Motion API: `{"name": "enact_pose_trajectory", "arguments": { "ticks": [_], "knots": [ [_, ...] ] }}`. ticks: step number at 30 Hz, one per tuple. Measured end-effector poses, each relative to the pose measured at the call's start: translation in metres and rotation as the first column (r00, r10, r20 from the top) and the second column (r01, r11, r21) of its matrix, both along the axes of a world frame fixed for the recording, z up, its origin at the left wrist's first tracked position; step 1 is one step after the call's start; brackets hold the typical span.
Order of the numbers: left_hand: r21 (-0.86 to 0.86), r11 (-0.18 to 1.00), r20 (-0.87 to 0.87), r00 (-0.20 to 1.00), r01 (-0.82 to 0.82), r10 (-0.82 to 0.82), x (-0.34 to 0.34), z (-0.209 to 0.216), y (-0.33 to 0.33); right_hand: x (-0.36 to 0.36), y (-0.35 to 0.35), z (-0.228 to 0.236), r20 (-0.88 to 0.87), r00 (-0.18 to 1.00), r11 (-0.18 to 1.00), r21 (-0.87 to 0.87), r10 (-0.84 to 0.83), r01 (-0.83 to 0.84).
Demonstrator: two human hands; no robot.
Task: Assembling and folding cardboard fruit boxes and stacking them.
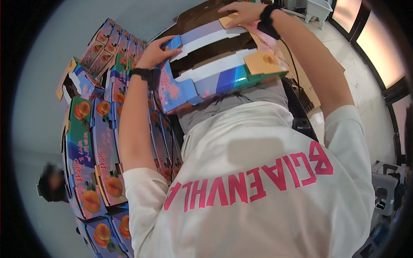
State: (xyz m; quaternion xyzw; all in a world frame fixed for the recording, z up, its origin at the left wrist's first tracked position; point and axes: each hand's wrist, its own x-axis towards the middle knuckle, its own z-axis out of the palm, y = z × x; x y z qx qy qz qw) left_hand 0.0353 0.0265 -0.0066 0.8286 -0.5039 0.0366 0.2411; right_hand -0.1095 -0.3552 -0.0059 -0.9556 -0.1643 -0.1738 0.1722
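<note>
A colourful cardboard fruit box (183, 91), printed in blue, purple and green with peaches, rests across my lap. Its top has a wide rectangular opening with white edges, and the inside is dark brown. My left hand (154, 52) grips the box's left rim near a blue corner flap (174, 43), thumb reaching toward the opening. At the far right corner, my right hand (247, 13) holds the rim by a yellow-orange flap (228, 19); the fingers beyond that edge are partly hidden. Another yellow-orange flap (263, 61) lies at the near right corner.
Similar peach-printed boxes (102, 142) stand stacked along my left side. Brown cardboard (202, 12) lies beyond the box. A black cord (294, 60) hangs from my right wristband. A white tub (318, 10) and grey stool (384, 187) stand to the right. A blurred person (52, 184) appears far left.
</note>
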Motion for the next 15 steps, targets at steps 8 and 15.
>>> {"name": "enact_pose_trajectory", "arguments": {
  "ticks": [8, 15],
  "knots": [
    [-0.010, 0.999, 0.034, 0.999, -0.042, 0.042, -0.027, 0.000, 0.002, -0.025, 0.008, -0.016, -0.182, 0.983, 0.993, 0.122, 0.016, 0.007],
    [-0.009, 0.997, -0.057, 0.995, -0.078, 0.078, -0.032, 0.002, 0.001, -0.044, 0.007, -0.010, -0.317, 0.948, 0.930, 0.342, -0.024, 0.138]
  ]
}}
